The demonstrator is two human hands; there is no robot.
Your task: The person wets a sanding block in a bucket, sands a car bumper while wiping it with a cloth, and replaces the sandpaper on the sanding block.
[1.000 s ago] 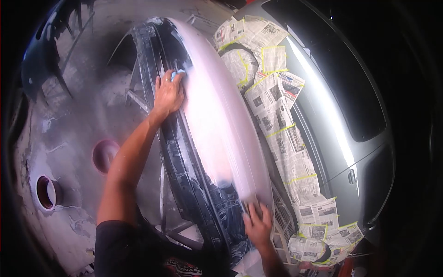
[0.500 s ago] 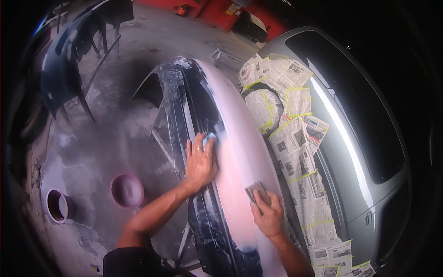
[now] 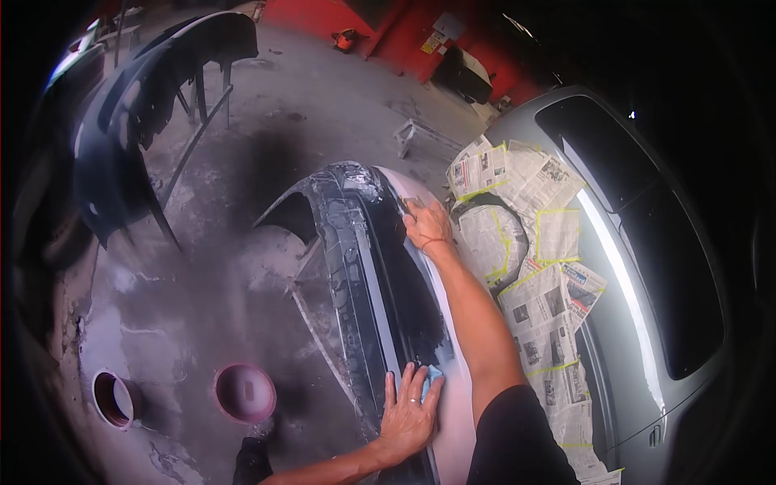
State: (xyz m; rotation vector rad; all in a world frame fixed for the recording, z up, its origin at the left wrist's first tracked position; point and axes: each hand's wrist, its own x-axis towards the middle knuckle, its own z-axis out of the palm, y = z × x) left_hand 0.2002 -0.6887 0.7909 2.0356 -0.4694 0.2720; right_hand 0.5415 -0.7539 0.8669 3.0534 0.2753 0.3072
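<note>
A car bumper (image 3: 457,404), black with pale pink primer along its outer side, stretches away in front of me. My left hand (image 3: 408,416) rests on its near part, fingers spread over the black edge. Between its thumb and fingers shows a piece of light-blue sponge or cloth (image 3: 435,373), pressed against the surface. Farther along, my right hand (image 3: 428,226) lies on the primed side close to the bumper's far end. It grips a flat grey-brown sanding block, which the fingers now mostly cover.
At the right stands a silver car (image 3: 622,283), its side and wheel masked with newspaper (image 3: 541,315) and yellow tape. Another dark bumper (image 3: 121,153) sits on a stand at the left. Two round tubs (image 3: 245,394) (image 3: 113,398) are on the stained floor.
My right hand has slid the sanding block forward along the bumper to its far end. My left hand is still on the bumper with the light-blue piece. The view has shifted.
</note>
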